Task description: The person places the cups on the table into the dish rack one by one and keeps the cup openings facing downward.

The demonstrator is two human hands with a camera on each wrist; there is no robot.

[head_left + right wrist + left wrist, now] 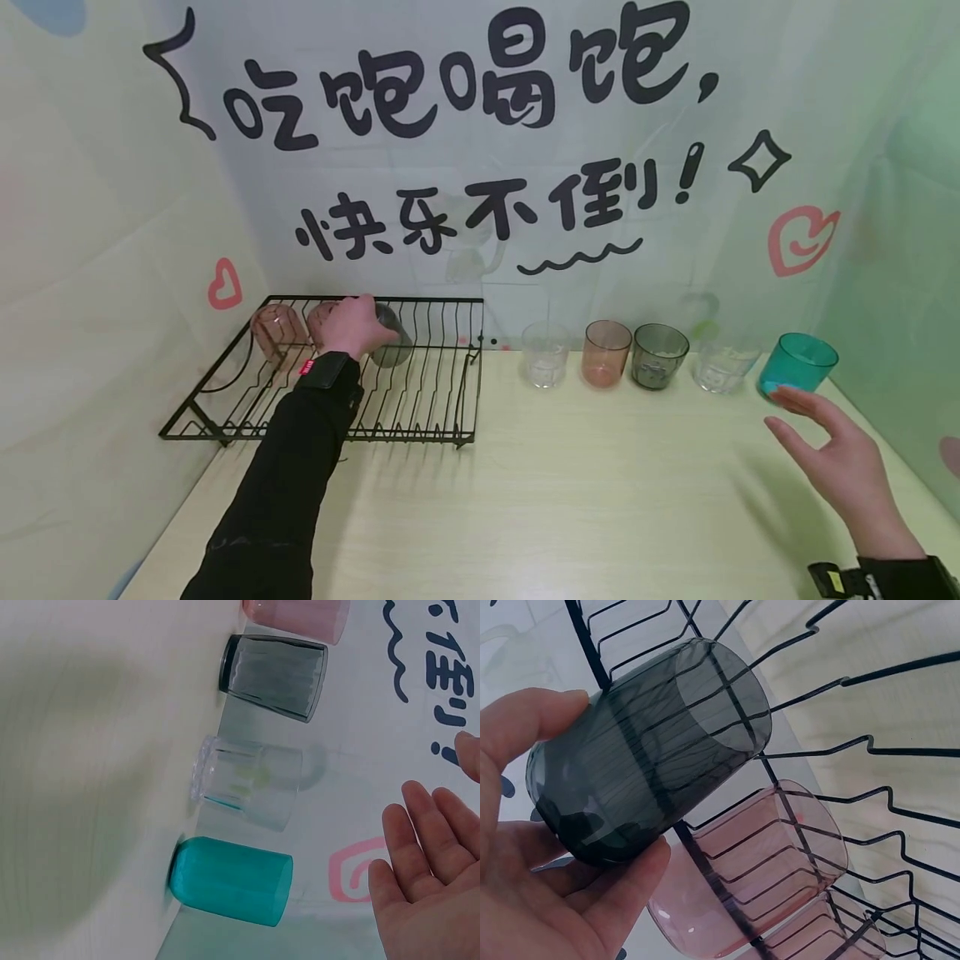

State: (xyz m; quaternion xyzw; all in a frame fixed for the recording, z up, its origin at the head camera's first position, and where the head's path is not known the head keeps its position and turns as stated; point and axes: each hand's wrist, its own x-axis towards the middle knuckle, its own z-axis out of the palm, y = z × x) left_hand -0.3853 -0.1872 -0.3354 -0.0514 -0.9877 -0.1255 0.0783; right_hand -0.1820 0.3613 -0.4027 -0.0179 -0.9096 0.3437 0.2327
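Note:
My left hand (356, 327) is over the black wire rack (315, 434) at the back left. It holds a dark grey glass tumbler (656, 742) by the base end, thumb on one side and fingers on the other. The glass lies tilted against the wires, its mouth facing away from the palm. Beside it on the rack sits a pink glass (727, 892), partly covered by the hand in the head view, and a second pink glass (276, 330) is at the left end. My right hand (847, 462) hovers with fingers extended, holding nothing, in front of a teal glass (799, 365).
Along the table's back edge stand a ribbed clear glass (546, 358), an orange-pink glass (606, 357), a smoky grey glass (658, 358), another clear glass (723, 367) and the teal one. Behind them hangs a cloth backdrop (487, 150) with black lettering.

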